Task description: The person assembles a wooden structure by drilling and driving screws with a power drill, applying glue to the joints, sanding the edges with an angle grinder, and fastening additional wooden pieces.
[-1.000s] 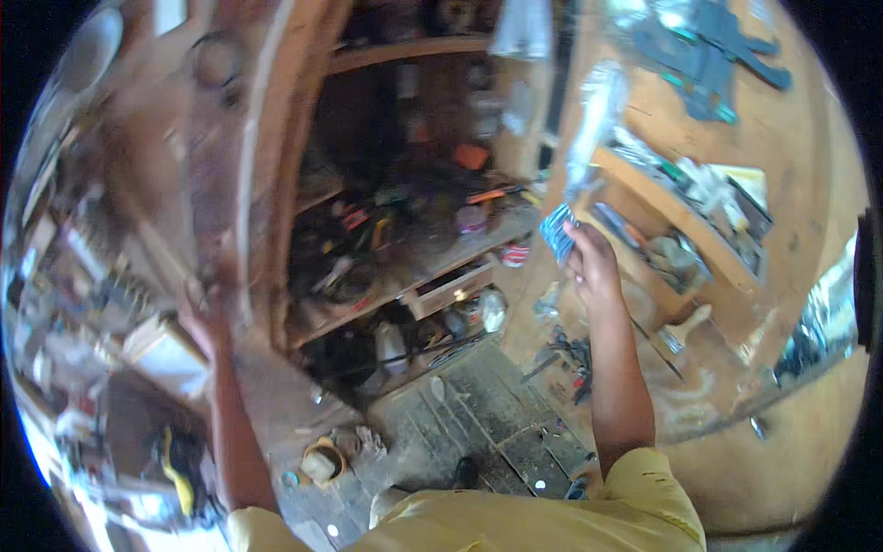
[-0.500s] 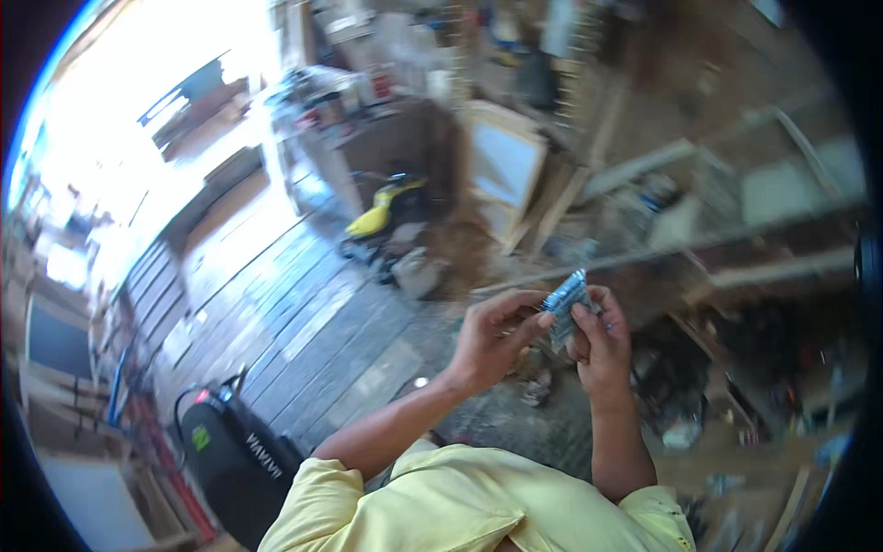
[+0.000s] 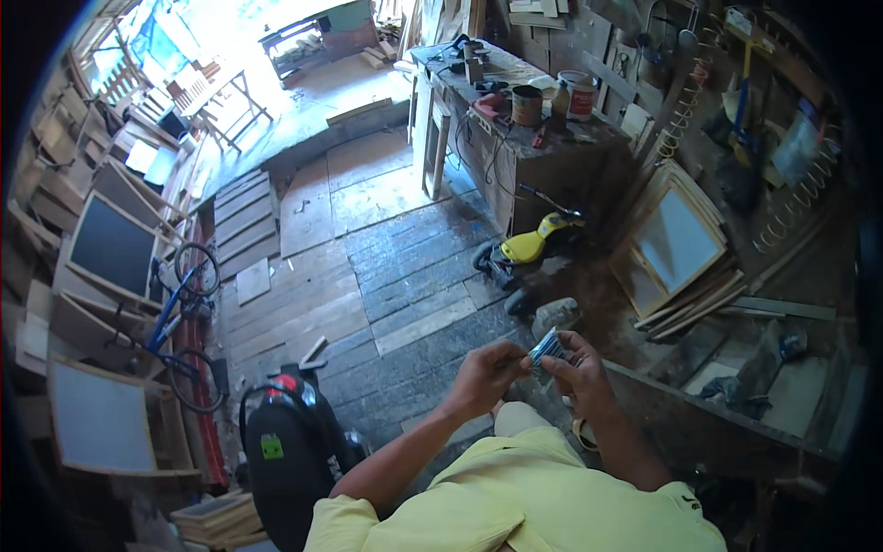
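A small shiny blue-and-silver packet [image 3: 549, 347] is held up in front of my chest, between my two hands. The fingertips of my left hand [image 3: 483, 378] pinch its left edge. On the other side, my right hand [image 3: 583, 370] grips it between thumb and fingers. Part of the packet is covered by the fingers, and its contents cannot be made out.
A yellow toy motorbike [image 3: 526, 245] stands on the plank floor [image 3: 405, 291] ahead. Behind it is a workbench [image 3: 552, 158] with cans and tools. Wooden frames [image 3: 676, 241] lean at the right. A blue bicycle [image 3: 175, 315] and a black machine [image 3: 287, 460] are at the left.
My view has swung toward the left, bringing the bicycle and workbench further in. Both hands still hold the packet, now lower and closer to my body.
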The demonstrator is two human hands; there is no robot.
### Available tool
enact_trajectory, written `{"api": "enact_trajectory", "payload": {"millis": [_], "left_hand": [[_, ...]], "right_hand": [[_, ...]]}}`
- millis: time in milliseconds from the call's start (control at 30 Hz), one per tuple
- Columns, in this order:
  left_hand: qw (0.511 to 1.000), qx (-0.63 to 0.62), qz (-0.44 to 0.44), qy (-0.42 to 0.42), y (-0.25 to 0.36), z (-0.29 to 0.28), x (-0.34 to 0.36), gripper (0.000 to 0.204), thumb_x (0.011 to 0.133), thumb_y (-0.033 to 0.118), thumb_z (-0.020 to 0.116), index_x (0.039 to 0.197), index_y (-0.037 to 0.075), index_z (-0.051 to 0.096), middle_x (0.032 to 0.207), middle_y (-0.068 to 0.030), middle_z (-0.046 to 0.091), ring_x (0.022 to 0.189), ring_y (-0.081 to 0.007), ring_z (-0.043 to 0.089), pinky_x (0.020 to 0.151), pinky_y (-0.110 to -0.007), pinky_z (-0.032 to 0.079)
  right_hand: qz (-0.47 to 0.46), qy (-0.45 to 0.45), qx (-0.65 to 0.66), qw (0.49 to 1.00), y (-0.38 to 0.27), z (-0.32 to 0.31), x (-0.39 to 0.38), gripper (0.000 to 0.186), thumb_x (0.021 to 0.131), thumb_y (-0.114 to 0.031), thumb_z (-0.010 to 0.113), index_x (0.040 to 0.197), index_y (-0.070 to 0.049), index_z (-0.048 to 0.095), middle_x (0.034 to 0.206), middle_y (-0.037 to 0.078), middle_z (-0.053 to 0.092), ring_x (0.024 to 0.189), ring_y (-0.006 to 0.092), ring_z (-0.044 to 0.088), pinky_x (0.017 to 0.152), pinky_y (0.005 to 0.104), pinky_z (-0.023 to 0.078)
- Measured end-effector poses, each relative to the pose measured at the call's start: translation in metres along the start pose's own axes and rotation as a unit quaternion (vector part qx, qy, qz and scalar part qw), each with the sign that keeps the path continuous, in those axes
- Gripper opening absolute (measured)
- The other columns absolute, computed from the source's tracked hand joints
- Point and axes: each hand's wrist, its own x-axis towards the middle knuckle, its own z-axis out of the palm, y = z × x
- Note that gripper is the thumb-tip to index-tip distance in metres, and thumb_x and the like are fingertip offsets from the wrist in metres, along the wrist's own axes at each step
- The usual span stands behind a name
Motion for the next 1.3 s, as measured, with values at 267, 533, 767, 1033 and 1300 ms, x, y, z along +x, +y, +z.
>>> {"api": "enact_trajectory", "payload": {"millis": [267, 533, 767, 1033, 1300], "left_hand": [[0.974, 0.211, -0.027, 0.077, -0.003, -0.180, 0.173, 0.018, 0.090, 0.016, 0.063, 0.093, -0.003, 0.062, 0.079, -0.0087, 0.068, 0.073, -0.0138, 0.065, 0.066, -0.032, 0.052], [0.947, 0.204, -0.053, 0.243, -0.002, -0.340, 0.352, 0.013, 0.092, 0.011, 0.057, 0.097, -0.001, 0.059, 0.084, -0.0086, 0.067, 0.079, -0.0149, 0.064, 0.073, -0.031, 0.052], [0.967, 0.235, 0.042, 0.084, 0.003, -0.458, 0.551, 0.011, 0.090, 0.001, 0.062, 0.100, -0.002, 0.064, 0.091, -0.0131, 0.072, 0.084, -0.0208, 0.071, 0.078, -0.033, 0.054], [0.874, 0.432, 0.189, -0.119, 0.045, -0.479, 0.734, 0.029, 0.087, -0.004, 0.047, 0.115, 0.001, 0.052, 0.107, -0.0243, 0.056, 0.098, -0.0472, 0.058, 0.083, -0.053, 0.046], [0.917, 0.321, 0.160, -0.175, 0.033, -0.479, 0.922, 0.017, 0.095, 0.005, 0.057, 0.111, 0.001, 0.062, 0.088, -0.0153, 0.064, 0.078, -0.0290, 0.064, 0.069, -0.038, 0.051]], "right_hand": [[0.030, -0.103, -0.091, 0.990, -0.002, 0.076, 0.283, 0.045, 0.082, -0.027, 0.084, 0.113, -0.005, 0.061, 0.089, 0.001, 0.061, 0.060, 0.0035, 0.047, 0.047, 0.0214, 0.034], [-0.056, -0.104, -0.083, 0.990, -0.022, 0.161, 0.525, 0.033, 0.086, -0.028, 0.081, 0.101, -0.006, 0.062, 0.088, 0.001, 0.062, 0.080, 0.0072, 0.054, 0.067, 0.0256, 0.047], [-0.152, 0.086, -0.131, 0.976, -0.028, 0.166, 0.722, 0.040, 0.086, -0.032, 0.081, 0.107, -0.003, 0.063, 0.085, 0.003, 0.064, 0.078, 0.0083, 0.057, 0.068, 0.0258, 0.048], [-0.149, 0.266, -0.093, 0.948, -0.092, 0.141, 0.839, 0.033, 0.092, -0.029, 0.075, 0.109, -0.002, 0.067, 0.077, -0.002, 0.061, 0.075, 0.0042, 0.052, 0.066, 0.0245, 0.044], [-0.149, 0.309, 0.022, 0.939, -0.148, 0.071, 0.964, 0.028, 0.090, -0.031, 0.076, 0.104, -0.008, 0.068, 0.077, -0.004, 0.061, 0.066, 0.0043, 0.052, 0.059, 0.0238, 0.041]]}}
